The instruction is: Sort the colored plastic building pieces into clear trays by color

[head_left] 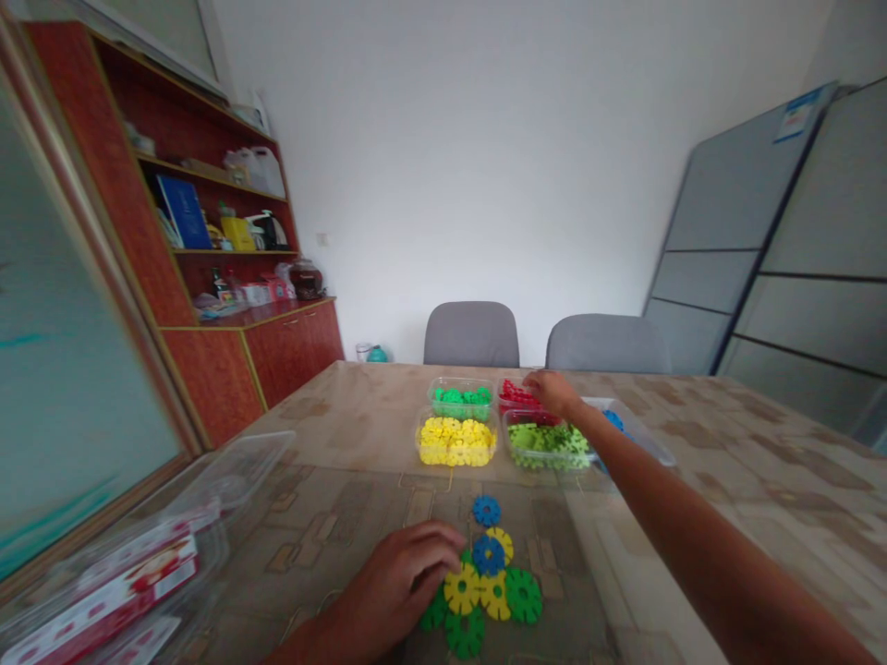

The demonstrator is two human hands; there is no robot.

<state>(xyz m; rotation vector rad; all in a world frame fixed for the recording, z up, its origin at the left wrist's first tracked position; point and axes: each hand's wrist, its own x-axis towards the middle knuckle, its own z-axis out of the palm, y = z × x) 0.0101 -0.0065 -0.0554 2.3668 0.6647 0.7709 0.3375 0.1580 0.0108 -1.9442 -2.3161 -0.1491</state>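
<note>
My left hand rests on the table with curled fingers. Its thumb and forefinger close at the left edge of a cluster of notched plastic discs. In that cluster are a yellow disc, a green disc and a blue disc, joined with several others. Another blue disc lies at the top of the cluster. Stretched far forward, my right hand bends its fingers over the clear box of red discs. What those fingertips hold, if anything, is too small to make out.
Close by stand clear boxes of green discs, yellow discs and light green discs. A box with blue discs is partly behind my right forearm. Clear plastic lids and packaging lie left. Two grey chairs face the table.
</note>
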